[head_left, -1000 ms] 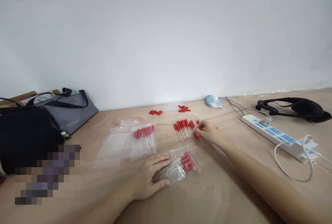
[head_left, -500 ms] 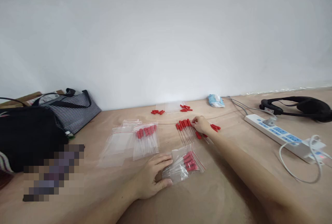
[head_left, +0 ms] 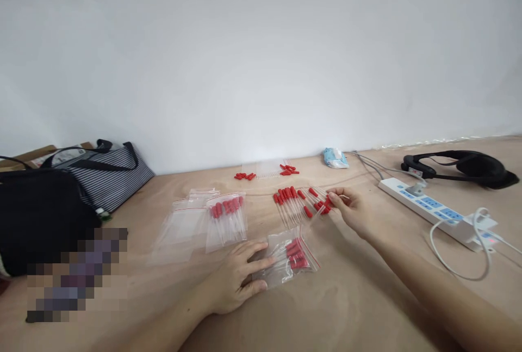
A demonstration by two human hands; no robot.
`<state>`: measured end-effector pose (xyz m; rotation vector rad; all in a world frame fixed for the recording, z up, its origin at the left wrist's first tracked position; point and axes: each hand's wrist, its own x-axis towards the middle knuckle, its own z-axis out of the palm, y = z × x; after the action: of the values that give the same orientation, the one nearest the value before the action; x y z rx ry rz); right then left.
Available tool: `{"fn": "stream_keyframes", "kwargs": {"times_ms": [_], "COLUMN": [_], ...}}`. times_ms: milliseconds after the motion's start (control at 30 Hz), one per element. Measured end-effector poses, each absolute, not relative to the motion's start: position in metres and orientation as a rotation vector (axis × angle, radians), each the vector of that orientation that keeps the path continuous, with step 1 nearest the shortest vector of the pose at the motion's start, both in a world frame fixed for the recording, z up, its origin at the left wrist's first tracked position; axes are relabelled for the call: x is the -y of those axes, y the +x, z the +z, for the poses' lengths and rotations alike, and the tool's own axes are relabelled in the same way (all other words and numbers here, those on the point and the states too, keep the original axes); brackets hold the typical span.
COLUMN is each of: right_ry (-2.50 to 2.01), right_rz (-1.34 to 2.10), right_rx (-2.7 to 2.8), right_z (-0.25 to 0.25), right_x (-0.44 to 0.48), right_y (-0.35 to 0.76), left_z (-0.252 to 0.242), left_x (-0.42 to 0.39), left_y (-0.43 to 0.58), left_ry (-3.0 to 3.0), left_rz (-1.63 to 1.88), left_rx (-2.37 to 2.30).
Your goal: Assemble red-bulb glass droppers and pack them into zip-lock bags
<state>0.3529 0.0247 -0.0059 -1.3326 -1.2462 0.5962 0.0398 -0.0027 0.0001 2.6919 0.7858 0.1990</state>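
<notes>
My left hand (head_left: 240,275) lies on the table with its fingers apart, the fingertips resting on the lower end of a clear zip bag (head_left: 281,273). Several red-bulbed droppers (head_left: 297,254) are inside that bag. Further right, my right hand (head_left: 346,208) pinches a dropper by its red bulb (head_left: 328,200) at the edge of a loose group of droppers (head_left: 308,211). Beside that group lies a neat row of droppers (head_left: 288,195), bulbs pointing away from me. Another filled zip bag (head_left: 227,232) lies left of the row.
Flat zip bags (head_left: 177,229) lie at left. Loose red bulbs (head_left: 244,176) and thin clear tubes (head_left: 267,172) lie by the wall. A blue-white packet (head_left: 335,158), a power strip (head_left: 436,211) with cables and a black headset (head_left: 468,170) are at right. A striped bag (head_left: 110,178) stands at left.
My right hand has moved right, from the end of the neat row to the loose droppers. My left hand stays at the zip bag, with its index finger stretched further over it.
</notes>
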Motion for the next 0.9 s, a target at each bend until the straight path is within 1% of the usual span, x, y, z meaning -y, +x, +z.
{"fn": "stream_keyframes", "kwargs": {"times_ms": [200,433,567,733,900], "right_ry": [-1.225,-1.269,-1.227,-1.216,-1.193], "right_rz": [0.665,0.799,0.936,1.208,1.271], "right_rx": [1.057,0.943,0.976,1.161,1.317], "right_z": [-0.03,-0.029,-0.033,-0.041,-0.044], "right_x": [-0.008,0.003,0.013,0.019,0.014], "right_y": [0.341,0.324,0.308,0.295,0.292], "left_z": [0.0,-0.001,-0.002,-0.005,-0.006], "left_x": [0.003,0.002,0.003,0.002,0.001], "left_y": [0.04,0.04,0.04,0.04,0.039], "left_ry": [2.719,2.691,2.668,2.658,2.661], "left_rz": [0.207,0.245,0.234,0.235,0.25], "left_rx": [-0.796,-0.797,-0.827,-0.823,-0.811]}}
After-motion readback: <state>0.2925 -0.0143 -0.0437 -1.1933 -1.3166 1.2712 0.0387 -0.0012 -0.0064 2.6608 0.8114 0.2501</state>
